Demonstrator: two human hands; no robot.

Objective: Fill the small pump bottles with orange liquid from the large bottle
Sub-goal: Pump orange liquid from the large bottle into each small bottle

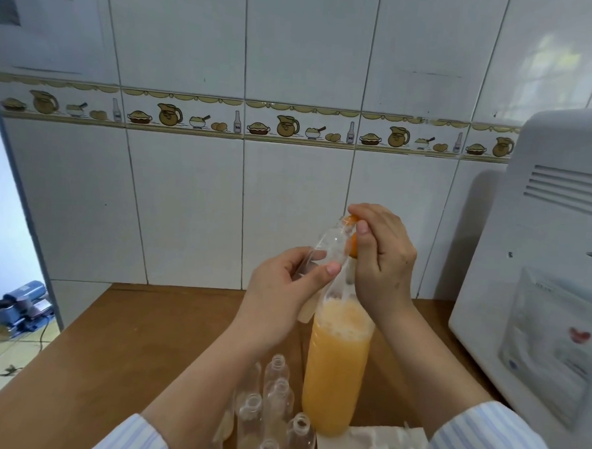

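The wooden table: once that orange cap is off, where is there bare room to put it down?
The widest bare stretch of the wooden table lies left of the small empty bottles, toward the tiled wall. A narrower strip runs between the large bottle and the white appliance. Near the front edge, bottles and crumpled paper towel crowd it.

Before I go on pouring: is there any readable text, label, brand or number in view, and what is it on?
"XO": on the small painted bottles in the wall's tile border, legible on the middle ones only.
Sheet on the white appliance: printed lines and a red mark, too blurred to read.
Large bottle of orange liquid: no label visible.
Small bottles: clear, no print visible.
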